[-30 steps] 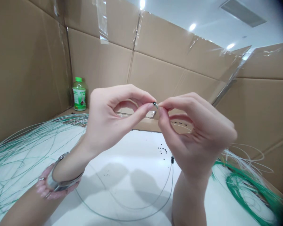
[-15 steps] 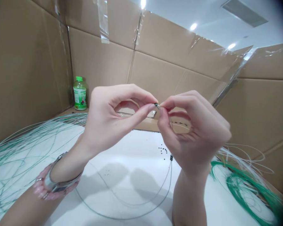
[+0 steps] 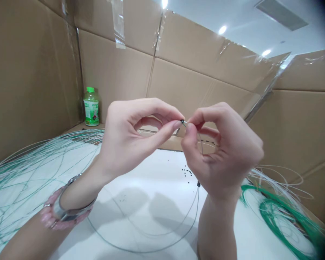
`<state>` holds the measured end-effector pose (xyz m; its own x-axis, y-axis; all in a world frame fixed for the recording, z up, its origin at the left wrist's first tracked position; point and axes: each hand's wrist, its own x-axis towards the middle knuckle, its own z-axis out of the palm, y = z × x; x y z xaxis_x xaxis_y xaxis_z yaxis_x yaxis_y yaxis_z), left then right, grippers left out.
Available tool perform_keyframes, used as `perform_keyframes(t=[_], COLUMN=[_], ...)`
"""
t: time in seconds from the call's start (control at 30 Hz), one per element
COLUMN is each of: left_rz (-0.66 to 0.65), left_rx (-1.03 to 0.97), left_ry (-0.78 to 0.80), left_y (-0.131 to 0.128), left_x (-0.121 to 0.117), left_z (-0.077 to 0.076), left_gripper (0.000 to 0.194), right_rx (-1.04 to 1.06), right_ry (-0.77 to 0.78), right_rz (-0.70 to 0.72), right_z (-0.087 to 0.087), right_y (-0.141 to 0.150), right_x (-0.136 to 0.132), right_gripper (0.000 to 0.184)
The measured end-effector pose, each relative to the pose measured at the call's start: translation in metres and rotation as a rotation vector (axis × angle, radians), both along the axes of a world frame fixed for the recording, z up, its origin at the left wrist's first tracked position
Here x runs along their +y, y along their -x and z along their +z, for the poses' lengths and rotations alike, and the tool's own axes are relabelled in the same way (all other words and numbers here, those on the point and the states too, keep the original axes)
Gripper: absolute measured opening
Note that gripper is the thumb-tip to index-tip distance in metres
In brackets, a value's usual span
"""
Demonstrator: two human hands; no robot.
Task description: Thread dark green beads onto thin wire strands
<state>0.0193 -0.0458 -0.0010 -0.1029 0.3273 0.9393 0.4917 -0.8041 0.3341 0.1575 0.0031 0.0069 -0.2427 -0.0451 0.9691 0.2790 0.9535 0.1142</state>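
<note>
- Left side: loose white and green strands (image 3: pixel 29 180) sprawl over the worktop (image 3: pixel 151 166), away from the hands; a plastic bottle (image 3: pixel 91 108) with a green cap stands in the back-left corner.
- Left hand (image 3: pixel 132 141): raised clear of the worktop, fingers pinched narrow on a small dark bead (image 3: pixel 182 121), a metal bracelet (image 3: pixel 62 213) on the wrist.
- Right hand (image 3: pixel 224 155): fingers equally narrow on a thin grey wire (image 3: pixel 143 251), just beside the bead; its slack loop drops to the worktop, free of the strands.
- Centre: scattered black beads (image 3: pixel 186 171) lie in open room below the hands.
- Right edge: a green coil (image 3: pixel 276 216) lies against the cardboard wall (image 3: pixel 292 130).

Pink bracelet (image 3: pixel 52 213), black beads (image 3: pixel 186 171), green and white cord (image 3: pixel 276 213), tan cardboard walls (image 3: pixel 178 86)
</note>
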Motion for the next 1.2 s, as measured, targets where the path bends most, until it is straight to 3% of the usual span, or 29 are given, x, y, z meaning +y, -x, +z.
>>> perform_keyframes(t=[0.57, 0.93, 1.2], left_rz=[0.035, -0.121, -0.097], left_rx=[-0.025, -0.105, -0.125], left_ry=[0.007, 0.103, 0.091], left_y=[-0.0015, -0.0025, 0.0001], left_x=[-0.0012, 0.003, 0.0038], left_z=[0.0001, 0.0012, 0.0009], left_gripper=[0.008, 0.01, 0.01], right_rx=[0.024, 0.058, 0.094], right_ry=[-0.068, -0.064, -0.058], right_rz=[-0.043, -0.033, -0.01], right_z=[-0.0008, -0.001, 0.0001], right_y=[0.0023, 0.0034, -0.0013], right_x=[0.0002, -0.0002, 0.0007], right_gripper=[0.015, 0.016, 0.017])
